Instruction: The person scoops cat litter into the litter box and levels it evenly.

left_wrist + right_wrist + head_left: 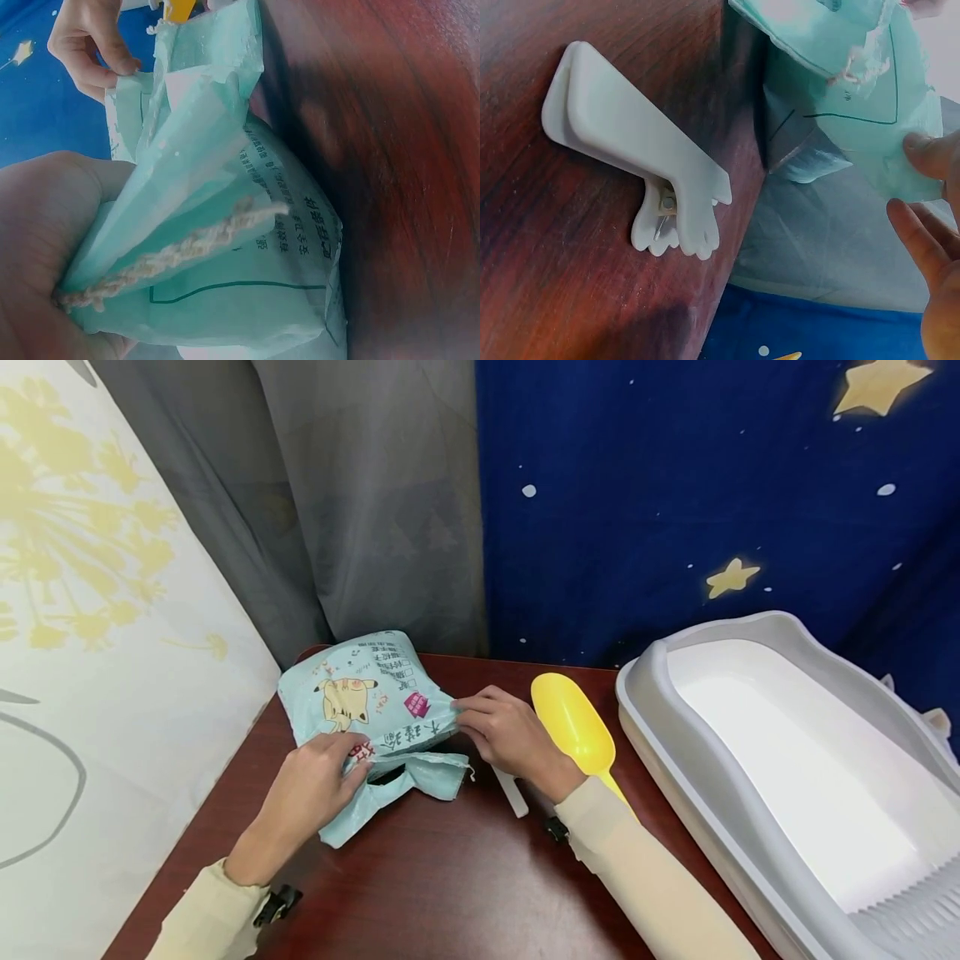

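A plump light blue-green plastic bag [397,668] with a cartoon animal and dark print lies on the dark red table, its top end toward me. My left hand [311,785] grips the left part of the bag's top. In the left wrist view, a braided cord [180,255] runs along the bag's edge from that hand. At the right edge, my right hand [510,735] pinches the bag between thumb and fingers, as the right wrist view also shows. A flap with a dark handle slot hangs toward me between the hands. Beneath my right hand lies a white plastic clip [622,120].
Right of my right hand lies a yellow scoop [573,727], its handle partly behind my forearm. A grey-rimmed litter box [697,760] with a white inside takes up the right side. Grey and blue curtains [600,527] hang behind the table [450,893]; a patterned white panel [112,693] stands left.
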Demonstrator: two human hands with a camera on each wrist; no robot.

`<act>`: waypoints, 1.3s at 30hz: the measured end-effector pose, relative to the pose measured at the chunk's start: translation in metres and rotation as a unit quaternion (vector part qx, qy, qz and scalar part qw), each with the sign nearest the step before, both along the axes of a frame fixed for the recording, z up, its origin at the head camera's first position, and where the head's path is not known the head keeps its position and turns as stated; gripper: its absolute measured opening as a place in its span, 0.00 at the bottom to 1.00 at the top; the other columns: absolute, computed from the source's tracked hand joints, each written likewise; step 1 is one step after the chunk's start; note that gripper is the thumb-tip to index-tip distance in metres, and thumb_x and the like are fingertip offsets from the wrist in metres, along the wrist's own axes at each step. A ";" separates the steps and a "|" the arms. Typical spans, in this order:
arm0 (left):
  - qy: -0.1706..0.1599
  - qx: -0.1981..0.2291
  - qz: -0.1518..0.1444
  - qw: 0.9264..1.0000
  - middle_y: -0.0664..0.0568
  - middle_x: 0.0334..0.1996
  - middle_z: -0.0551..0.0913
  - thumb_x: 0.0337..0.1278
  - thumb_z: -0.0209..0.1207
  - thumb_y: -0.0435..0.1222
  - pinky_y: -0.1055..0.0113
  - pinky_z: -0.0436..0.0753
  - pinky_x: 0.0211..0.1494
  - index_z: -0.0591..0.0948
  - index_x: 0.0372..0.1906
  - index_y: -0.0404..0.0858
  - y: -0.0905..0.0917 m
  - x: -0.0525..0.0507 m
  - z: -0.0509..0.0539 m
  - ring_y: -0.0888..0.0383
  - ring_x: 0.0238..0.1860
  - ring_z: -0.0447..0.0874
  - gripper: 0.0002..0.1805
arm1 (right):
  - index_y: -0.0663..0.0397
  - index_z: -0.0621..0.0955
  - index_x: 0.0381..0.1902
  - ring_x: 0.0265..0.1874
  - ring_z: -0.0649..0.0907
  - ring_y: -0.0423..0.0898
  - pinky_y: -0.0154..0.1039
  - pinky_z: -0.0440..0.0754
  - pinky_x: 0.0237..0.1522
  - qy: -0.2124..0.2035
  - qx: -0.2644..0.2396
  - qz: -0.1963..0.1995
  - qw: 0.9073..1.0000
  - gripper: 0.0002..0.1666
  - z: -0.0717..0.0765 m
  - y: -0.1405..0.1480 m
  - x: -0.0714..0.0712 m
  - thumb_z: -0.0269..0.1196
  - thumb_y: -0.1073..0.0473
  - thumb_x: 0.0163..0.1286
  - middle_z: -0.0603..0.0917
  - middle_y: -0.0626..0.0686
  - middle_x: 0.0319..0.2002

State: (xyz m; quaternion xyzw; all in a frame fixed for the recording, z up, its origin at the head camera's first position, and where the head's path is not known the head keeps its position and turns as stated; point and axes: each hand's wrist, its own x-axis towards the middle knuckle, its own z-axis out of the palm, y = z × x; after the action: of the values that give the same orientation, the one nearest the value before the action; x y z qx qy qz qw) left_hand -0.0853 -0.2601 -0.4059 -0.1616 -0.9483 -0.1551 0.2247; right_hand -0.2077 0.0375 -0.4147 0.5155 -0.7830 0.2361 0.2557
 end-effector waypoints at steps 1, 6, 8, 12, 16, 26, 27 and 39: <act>0.000 -0.001 -0.002 1.000 0.37 0.43 0.91 0.55 0.78 0.29 0.42 0.90 0.43 0.88 0.50 0.29 0.000 0.000 0.000 0.39 0.43 0.91 0.18 | 0.54 0.94 0.42 0.52 0.87 0.50 0.39 0.86 0.56 -0.002 0.000 0.001 1.000 0.05 0.000 0.000 0.000 0.76 0.66 0.70 0.93 0.52 0.55; -0.007 -0.007 -0.007 1.000 0.36 0.44 0.91 0.54 0.80 0.30 0.42 0.90 0.46 0.88 0.51 0.29 -0.002 -0.001 0.000 0.39 0.45 0.91 0.20 | 0.55 0.93 0.39 0.53 0.87 0.50 0.40 0.86 0.56 -0.009 0.012 0.005 1.000 0.03 0.001 0.002 0.002 0.74 0.67 0.72 0.92 0.53 0.56; -0.010 -0.010 -0.007 1.000 0.36 0.45 0.91 0.53 0.81 0.30 0.42 0.90 0.46 0.88 0.52 0.28 -0.002 0.000 0.001 0.38 0.45 0.91 0.21 | 0.54 0.93 0.39 0.54 0.87 0.50 0.40 0.86 0.56 -0.014 0.021 0.004 1.000 0.03 0.002 0.004 0.003 0.74 0.67 0.72 0.91 0.53 0.58; -0.009 -0.014 -0.009 1.000 0.36 0.46 0.91 0.51 0.82 0.31 0.42 0.90 0.48 0.88 0.52 0.29 -0.002 0.000 0.001 0.38 0.46 0.91 0.23 | 0.53 0.93 0.39 0.55 0.85 0.49 0.39 0.86 0.55 -0.026 0.035 0.003 0.999 0.05 0.002 0.007 0.005 0.73 0.68 0.72 0.90 0.53 0.61; 0.000 -0.013 -0.015 1.000 0.36 0.45 0.91 0.50 0.83 0.32 0.42 0.90 0.47 0.88 0.52 0.29 -0.003 0.001 0.000 0.38 0.47 0.91 0.24 | 0.52 0.94 0.40 0.56 0.83 0.49 0.38 0.87 0.49 -0.031 0.044 0.002 0.999 0.05 0.000 0.011 0.009 0.74 0.67 0.72 0.88 0.53 0.64; 0.041 -0.009 -0.045 0.998 0.43 0.45 0.88 0.46 0.84 0.33 0.46 0.90 0.41 0.87 0.55 0.33 -0.003 0.004 -0.002 0.44 0.42 0.90 0.28 | 0.49 0.93 0.38 0.57 0.81 0.51 0.37 0.86 0.40 -0.020 0.066 -0.008 0.998 0.06 -0.003 0.016 0.013 0.73 0.66 0.72 0.81 0.54 0.70; 0.044 -0.010 -0.047 0.998 0.44 0.46 0.88 0.46 0.84 0.34 0.46 0.90 0.42 0.86 0.55 0.33 -0.003 0.004 -0.001 0.44 0.42 0.90 0.29 | 0.48 0.93 0.38 0.57 0.81 0.51 0.37 0.86 0.40 -0.020 0.067 -0.008 0.998 0.07 -0.003 0.016 0.013 0.73 0.66 0.72 0.81 0.54 0.71; 0.111 -0.033 -0.128 0.985 0.49 0.47 0.84 0.50 0.78 0.32 0.54 0.83 0.47 0.89 0.50 0.37 0.008 0.004 0.005 0.47 0.47 0.80 0.19 | 0.45 0.91 0.37 0.58 0.80 0.51 0.38 0.84 0.41 -0.027 0.069 -0.010 0.997 0.10 -0.002 0.018 0.013 0.68 0.66 0.75 0.77 0.54 0.75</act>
State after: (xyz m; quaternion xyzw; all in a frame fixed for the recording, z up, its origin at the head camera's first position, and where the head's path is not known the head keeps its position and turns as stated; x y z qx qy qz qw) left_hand -0.0809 -0.2523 -0.4010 -0.3051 -0.8936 -0.1319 0.3016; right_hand -0.1942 0.0553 -0.4164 0.5177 -0.8091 0.1924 0.2007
